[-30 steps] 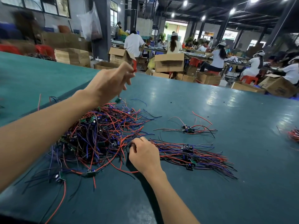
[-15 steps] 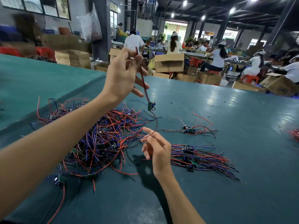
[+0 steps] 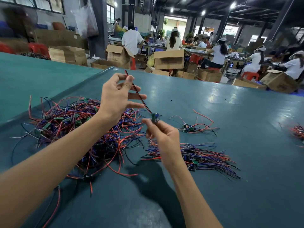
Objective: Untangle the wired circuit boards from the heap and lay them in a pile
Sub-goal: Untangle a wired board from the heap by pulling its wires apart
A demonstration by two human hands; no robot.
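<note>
Right hand point(image 3: 164, 139) rose, pinching green board point(image 3: 154, 116) (wired).

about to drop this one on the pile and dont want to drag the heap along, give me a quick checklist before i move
1. Board gripped: right hand pinches the circuit board - ok.
2. Lead controlled: left hand pinches its red-black wire - ok.
3. Free of the heap: board is held above it, no heap wire seen on it - ok.
4. Board's other leads: hidden by the right hand - cannot tell.
5. Pile unobstructed on the table, right of the right hand - ok.
</note>
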